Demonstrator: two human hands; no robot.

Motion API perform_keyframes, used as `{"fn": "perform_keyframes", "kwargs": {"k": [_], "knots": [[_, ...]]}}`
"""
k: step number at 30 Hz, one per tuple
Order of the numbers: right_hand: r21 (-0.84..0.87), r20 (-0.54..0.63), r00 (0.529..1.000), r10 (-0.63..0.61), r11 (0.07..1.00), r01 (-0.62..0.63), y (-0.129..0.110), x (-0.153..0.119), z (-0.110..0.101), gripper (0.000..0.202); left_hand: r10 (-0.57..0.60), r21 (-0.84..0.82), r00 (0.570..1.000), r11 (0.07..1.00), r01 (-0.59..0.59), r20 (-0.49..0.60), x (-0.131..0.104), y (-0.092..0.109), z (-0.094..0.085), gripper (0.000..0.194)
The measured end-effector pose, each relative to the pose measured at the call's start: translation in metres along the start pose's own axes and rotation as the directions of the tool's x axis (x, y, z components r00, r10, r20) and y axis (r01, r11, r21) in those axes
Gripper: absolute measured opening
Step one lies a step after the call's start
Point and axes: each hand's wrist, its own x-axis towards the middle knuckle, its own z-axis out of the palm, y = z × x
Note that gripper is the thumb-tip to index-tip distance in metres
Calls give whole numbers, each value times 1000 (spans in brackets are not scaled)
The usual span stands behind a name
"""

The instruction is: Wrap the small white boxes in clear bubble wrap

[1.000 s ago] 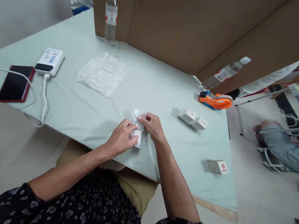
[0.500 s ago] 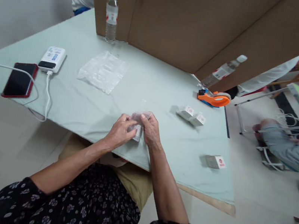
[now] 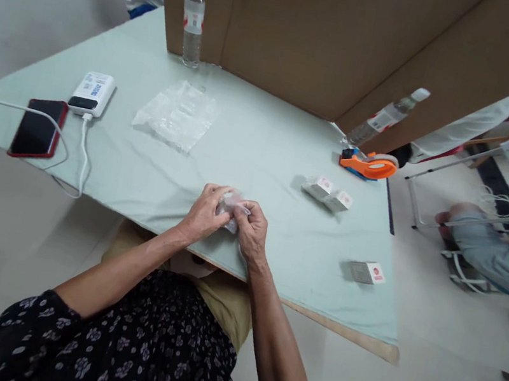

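A small bundle of clear plastic wrap (image 3: pixel 232 204) is between my two hands, just above the table's near edge. My left hand (image 3: pixel 205 212) grips its left side, thumb and fingers curled round it. On the right, my right hand (image 3: pixel 252 229) pinches the plastic with thumb and forefinger. What is inside the wrap is mostly hidden. Two small boxes in plastic (image 3: pixel 326 192) lie together to the right. Nearer the right edge sits a single small box (image 3: pixel 367 272) with a red mark. A flat sheet of clear plastic (image 3: pixel 177 115) lies to the left.
Bottles stand at the back left (image 3: pixel 193 23) and back right (image 3: pixel 386 118) by a cardboard partition (image 3: pixel 298 36). An orange tape dispenser (image 3: pixel 369 164), a power bank (image 3: pixel 92 94) and a phone (image 3: pixel 39 127) with cables lie on the table. Other people are partly visible.
My left hand has shifted slightly left and up, and my right hand has turned and come lower on the bundle. The plastic is now more bunched up. The view has shifted a little.
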Motion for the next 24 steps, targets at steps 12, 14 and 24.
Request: {"fn": "perform_keyframes", "kwargs": {"k": [12, 14, 24], "knots": [[-241, 136, 964, -230, 936, 257, 4, -18, -22, 24, 94, 24, 992, 995, -96, 81, 2, -3, -6, 12], [-277, 198, 940, -278, 904, 325, 5, -21, -26, 37, 106, 18, 991, 994, -108, 79, 1, -5, -5, 11], [-316, 99, 942, -321, 887, 336, 15, -22, -19, 30, 104, 83, 958, 988, -130, 268, 1, -8, -28, 31]]}}
